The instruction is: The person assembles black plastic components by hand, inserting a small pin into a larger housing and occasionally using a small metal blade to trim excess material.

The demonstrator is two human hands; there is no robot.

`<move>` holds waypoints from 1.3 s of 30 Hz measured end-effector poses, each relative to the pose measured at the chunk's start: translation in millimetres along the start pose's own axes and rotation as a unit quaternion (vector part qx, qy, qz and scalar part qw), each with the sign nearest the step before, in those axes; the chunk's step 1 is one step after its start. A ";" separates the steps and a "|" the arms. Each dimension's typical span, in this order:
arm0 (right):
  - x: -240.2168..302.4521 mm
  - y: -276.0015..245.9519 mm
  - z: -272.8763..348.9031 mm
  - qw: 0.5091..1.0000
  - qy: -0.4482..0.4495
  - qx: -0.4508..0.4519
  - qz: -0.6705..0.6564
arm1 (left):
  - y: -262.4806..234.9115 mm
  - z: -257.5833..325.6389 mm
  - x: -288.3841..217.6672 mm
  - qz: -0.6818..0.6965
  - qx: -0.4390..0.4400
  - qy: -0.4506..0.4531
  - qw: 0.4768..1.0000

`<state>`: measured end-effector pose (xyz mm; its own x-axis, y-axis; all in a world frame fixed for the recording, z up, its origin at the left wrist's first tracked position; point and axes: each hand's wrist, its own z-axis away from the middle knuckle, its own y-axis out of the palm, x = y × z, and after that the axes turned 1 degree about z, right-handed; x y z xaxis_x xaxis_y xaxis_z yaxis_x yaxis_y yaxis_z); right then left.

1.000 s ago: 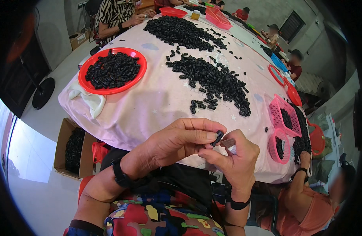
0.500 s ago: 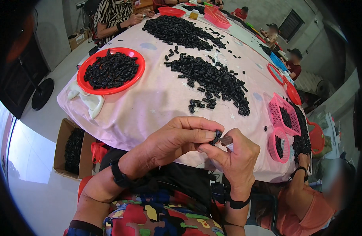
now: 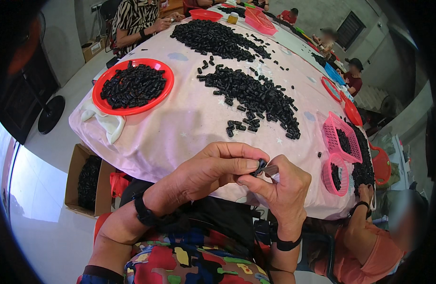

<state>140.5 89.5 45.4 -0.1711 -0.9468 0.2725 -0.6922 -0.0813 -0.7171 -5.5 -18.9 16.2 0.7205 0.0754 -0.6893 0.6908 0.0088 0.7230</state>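
Note:
My left hand (image 3: 213, 170) and my right hand (image 3: 282, 189) meet just over the near edge of the table. Together they pinch one small black plastic piece (image 3: 260, 166) between thumbs and fingertips. A thin dark metal tool (image 3: 271, 169) lies in the fingers of my right hand against that piece. A long heap of the same black pieces (image 3: 256, 94) lies on the pink cloth (image 3: 180, 128) beyond my hands.
A red round plate (image 3: 133, 86) full of black pieces stands at the left. Pink baskets (image 3: 341, 142) hold more at the right, beside another person's arm (image 3: 360, 227). A cardboard box (image 3: 88, 182) of pieces sits on the floor at left. Other people sit along the far side.
My hands have stayed together at the table edge, turning the small black piece slightly. Nothing else has moved.

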 end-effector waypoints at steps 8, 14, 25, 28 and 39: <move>-2.5 0.1 0.3 1.000 0.000 0.024 0.013 | -1.4 -1.8 3.2 0.000 0.018 0.004 1.000; -1.8 -0.2 -0.3 1.000 0.008 0.027 0.005 | -1.2 -1.3 2.7 -0.002 0.023 0.008 1.000; -2.0 1.8 -0.1 0.999 0.009 0.035 0.009 | -2.8 -1.9 4.6 0.004 0.029 0.013 0.999; -1.7 1.6 -0.4 0.999 0.006 0.042 0.009 | -2.6 -1.3 4.2 -0.004 0.028 0.011 1.000; 1.2 1.7 -0.3 0.999 -0.014 0.041 -0.003 | 0.5 0.9 0.6 0.028 0.026 0.000 0.999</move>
<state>138.9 88.3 44.7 -0.1464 -0.9544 0.2603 -0.6340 -0.1115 -0.7652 -4.7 -19.8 16.1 0.7580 0.0744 -0.6480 0.6518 -0.0474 0.7569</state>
